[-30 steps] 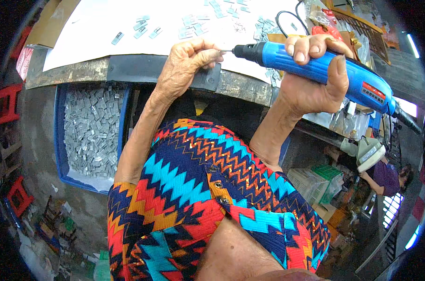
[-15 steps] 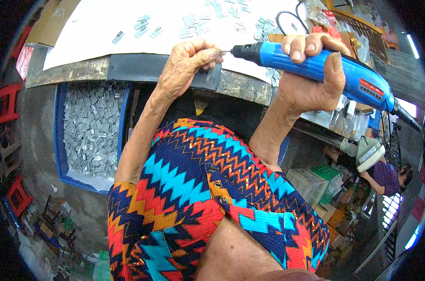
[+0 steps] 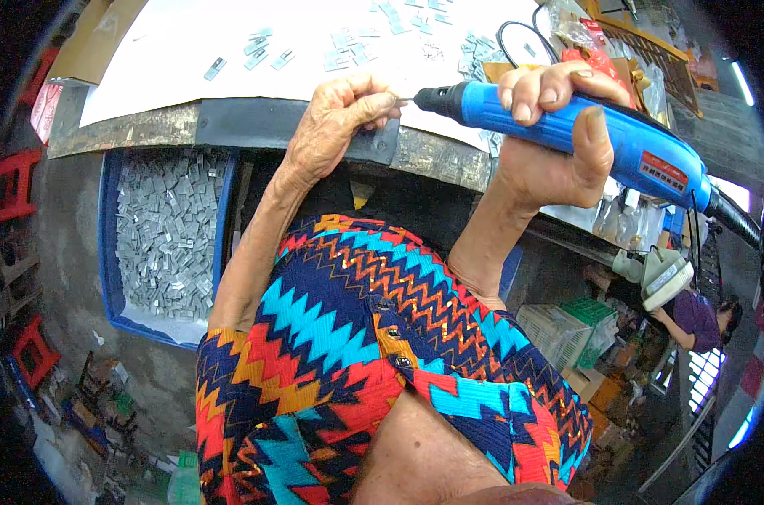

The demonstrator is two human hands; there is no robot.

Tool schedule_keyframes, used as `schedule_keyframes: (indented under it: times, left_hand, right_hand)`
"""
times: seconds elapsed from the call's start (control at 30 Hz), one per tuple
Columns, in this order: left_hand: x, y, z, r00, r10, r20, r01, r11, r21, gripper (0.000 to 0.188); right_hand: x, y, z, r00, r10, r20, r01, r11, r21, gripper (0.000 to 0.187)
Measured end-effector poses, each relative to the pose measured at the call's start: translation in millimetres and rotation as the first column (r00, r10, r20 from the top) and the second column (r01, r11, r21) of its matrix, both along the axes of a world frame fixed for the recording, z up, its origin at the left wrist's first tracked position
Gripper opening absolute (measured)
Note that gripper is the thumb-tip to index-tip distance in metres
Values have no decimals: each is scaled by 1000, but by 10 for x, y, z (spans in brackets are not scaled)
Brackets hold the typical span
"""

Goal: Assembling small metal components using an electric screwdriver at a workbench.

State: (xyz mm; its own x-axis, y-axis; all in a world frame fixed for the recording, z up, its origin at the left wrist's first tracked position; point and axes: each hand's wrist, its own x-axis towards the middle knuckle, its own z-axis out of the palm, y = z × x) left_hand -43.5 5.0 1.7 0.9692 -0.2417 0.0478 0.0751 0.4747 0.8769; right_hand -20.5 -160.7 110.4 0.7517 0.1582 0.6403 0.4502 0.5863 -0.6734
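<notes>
A blue electric screwdriver with a black nose lies across my right hand, whose fingers and thumb wrap round its body. Its nose points left, toward my left hand. The thin metal bit reaches the pinched fingertips of that hand; whatever small piece they grip is too hidden to make out. Both hands are raised over the front edge of the white-covered table. Small grey metal plates with dark slots lie in loose groups on the sheet beyond.
A blue-edged bin full of grey metal pieces stands below the table at left. A tiny heap of small parts sits on the sheet. A black cable loops at back right. Another person is at far right, near crates.
The screwdriver's nose has dipped slightly toward me. My left hand has shifted a little to the right, with its pinch still at the bit.
</notes>
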Motion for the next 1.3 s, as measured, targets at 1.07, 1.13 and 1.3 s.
schedule_keyframes:
  times: [1.07, 1.13, 1.3]
  left_hand:
    - [262, 339, -114, 736, -1, 677, -656, 248, 713, 10]
    - [262, 328, -107, 734, -2, 679, -651, 279, 706, 11]
    - [292, 282, -95, 721, 44, 691, -674, 271, 687, 10]
  right_hand:
    - [21, 13, -81, 991, -106, -80, 107, 994, 4, 29]
    - [18, 7, -89, 990, -110, -85, 110, 994, 5, 29]
    - [9, -4, -90, 989, -104, -105, 106, 994, 18, 30]
